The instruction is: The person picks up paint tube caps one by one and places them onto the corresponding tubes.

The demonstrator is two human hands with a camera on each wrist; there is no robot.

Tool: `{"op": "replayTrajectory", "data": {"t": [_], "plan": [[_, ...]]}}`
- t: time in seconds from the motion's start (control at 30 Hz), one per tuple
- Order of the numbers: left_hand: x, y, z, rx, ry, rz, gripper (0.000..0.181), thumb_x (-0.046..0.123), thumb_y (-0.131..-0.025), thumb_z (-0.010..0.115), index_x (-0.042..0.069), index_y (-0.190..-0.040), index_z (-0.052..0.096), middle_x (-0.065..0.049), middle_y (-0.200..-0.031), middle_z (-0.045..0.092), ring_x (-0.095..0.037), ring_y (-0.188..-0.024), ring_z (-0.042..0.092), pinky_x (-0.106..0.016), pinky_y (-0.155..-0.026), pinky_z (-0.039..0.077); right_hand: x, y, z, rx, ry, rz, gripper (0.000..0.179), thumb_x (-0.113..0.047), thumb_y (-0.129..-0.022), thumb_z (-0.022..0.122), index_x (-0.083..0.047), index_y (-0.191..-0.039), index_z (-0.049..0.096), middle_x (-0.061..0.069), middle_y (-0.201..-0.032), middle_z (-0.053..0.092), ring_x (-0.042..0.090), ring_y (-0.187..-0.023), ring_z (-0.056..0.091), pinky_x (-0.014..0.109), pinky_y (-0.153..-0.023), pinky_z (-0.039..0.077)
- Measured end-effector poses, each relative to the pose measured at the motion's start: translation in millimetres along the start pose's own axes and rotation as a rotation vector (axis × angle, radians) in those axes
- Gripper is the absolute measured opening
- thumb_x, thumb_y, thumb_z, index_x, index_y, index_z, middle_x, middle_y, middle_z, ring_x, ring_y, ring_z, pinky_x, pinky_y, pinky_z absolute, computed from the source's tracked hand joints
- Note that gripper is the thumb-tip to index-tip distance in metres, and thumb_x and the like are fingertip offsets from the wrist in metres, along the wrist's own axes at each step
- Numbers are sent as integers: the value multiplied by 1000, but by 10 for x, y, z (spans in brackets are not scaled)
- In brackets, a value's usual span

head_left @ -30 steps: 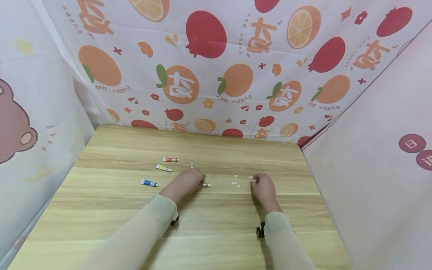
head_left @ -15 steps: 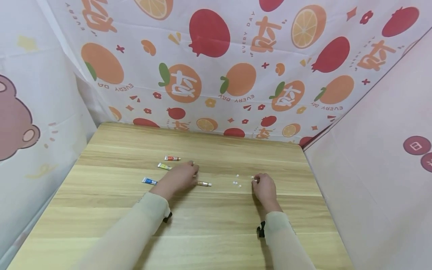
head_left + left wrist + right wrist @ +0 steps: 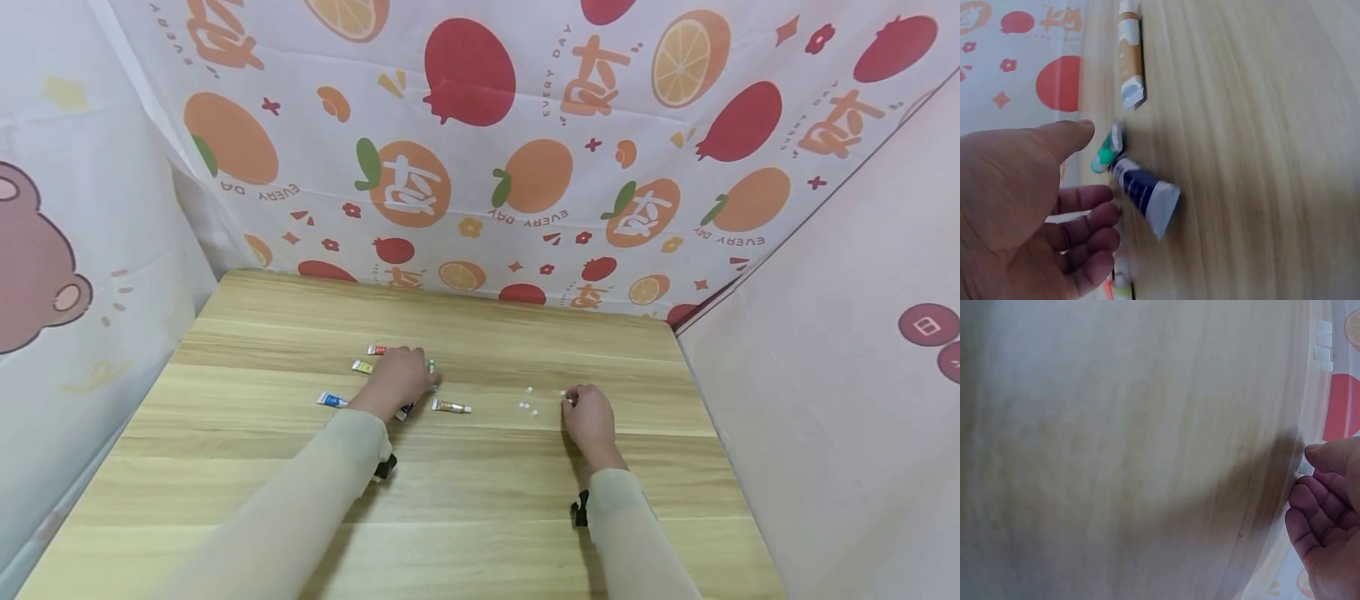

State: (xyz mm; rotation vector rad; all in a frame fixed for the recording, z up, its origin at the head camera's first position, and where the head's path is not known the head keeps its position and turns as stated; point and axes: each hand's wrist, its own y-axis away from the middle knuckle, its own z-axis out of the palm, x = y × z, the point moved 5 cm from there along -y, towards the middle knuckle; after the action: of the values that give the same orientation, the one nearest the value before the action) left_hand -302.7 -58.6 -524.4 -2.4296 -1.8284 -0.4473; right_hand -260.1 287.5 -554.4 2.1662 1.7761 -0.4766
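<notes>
My left hand [image 3: 397, 379] hovers over the paint tubes at the table's left middle, its fingers loosely bent and the thumb apart. In the left wrist view, a green paint tube [image 3: 1107, 149] lies just past the gap between thumb and fingers. Against it rests a dark purple-blue paint tube [image 3: 1147, 194]. A gold-brown paint tube [image 3: 452, 407] lies to the hand's right. On the right, my right hand [image 3: 588, 417] stays low at the table, thumb and fingertips pinching a small white cap-like piece [image 3: 1305, 466].
Red [image 3: 377, 350], yellow [image 3: 363, 367] and blue [image 3: 332, 400] paint tubes lie left of the left hand, partly covered by it. Several small white pieces [image 3: 524, 406] are scattered between the hands. Behind the wooden table [image 3: 480, 517] hangs a fruit-print cloth [image 3: 480, 142].
My left hand has moved left and back from the gold-brown tube, uncovering it and covering parts of the red and yellow tubes. The right hand keeps its place.
</notes>
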Motion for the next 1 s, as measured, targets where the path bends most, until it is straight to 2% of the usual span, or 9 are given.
{"op": "replayTrajectory", "data": {"t": [0.1, 0.2, 0.3, 0.43, 0.57, 0.77, 1.0], "plan": [[17, -46, 38, 20, -27, -31, 46, 41, -106, 64, -4, -103, 73, -22, -99, 75, -40, -97, 72, -54, -93, 60, -14, -6, -2, 10, 5, -10, 11, -12, -103, 72, -4, -108, 78, 12, -109, 74, 26, -94, 69, 43, -83, 61], [14, -68, 57, 25, -9, -74, 44, 37, -105, 65, -6, -106, 72, -23, -97, 74, -40, -94, 72, -54, -90, 62, -24, -8, 1, 13, 7, -14, 10, -11, -103, 71, -5, -108, 78, 13, -109, 74, 26, -94, 70, 42, -82, 61], [36, -62, 59, 0, -25, -79, 34, 27, -105, 64, -7, -107, 70, -21, -94, 73, -37, -89, 71, -52, -84, 63, -33, -6, -10, 15, 10, -10, 10, -10, -103, 71, -5, -108, 78, 14, -111, 74, 27, -95, 72, 43, -84, 62], [53, -48, 52, -3, -39, -66, 22, 19, -98, 65, -3, -99, 69, -17, -89, 70, -33, -82, 68, -50, -78, 62, -25, -6, -21, 10, 11, 4, 10, -11, -104, 71, -6, -107, 79, 13, -113, 76, 27, -99, 73, 44, -86, 63], [27, -29, 29, 21, -1, -57, 18, 19, -96, 68, 2, -98, 68, -15, -88, 69, -30, -79, 66, -47, -71, 60, -4, 0, -36, 10, -17, 3, 10, -12, -104, 71, -6, -107, 79, 13, -110, 77, 26, -97, 73, 43, -85, 63], [-19, 26, -70, 59, 97, -49, 14, 18, -99, 71, 6, -98, 65, -10, -83, 69, -24, -70, 63, -38, -59, 54, 20, 20, -66, 12, -69, 0, 12, -15, -104, 71, -5, -108, 78, 11, -103, 77, 23, -91, 70, 41, -81, 60], [-75, 84, -121, 72, 184, -48, 17, 20, -100, 75, 6, -95, 66, -8, -83, 71, -20, -69, 62, -34, -61, 52, -4, 38, -69, 4, -99, 6, 14, -18, -105, 72, -5, -106, 79, 9, -98, 77, 20, -84, 66, 35, -74, 56]]}}
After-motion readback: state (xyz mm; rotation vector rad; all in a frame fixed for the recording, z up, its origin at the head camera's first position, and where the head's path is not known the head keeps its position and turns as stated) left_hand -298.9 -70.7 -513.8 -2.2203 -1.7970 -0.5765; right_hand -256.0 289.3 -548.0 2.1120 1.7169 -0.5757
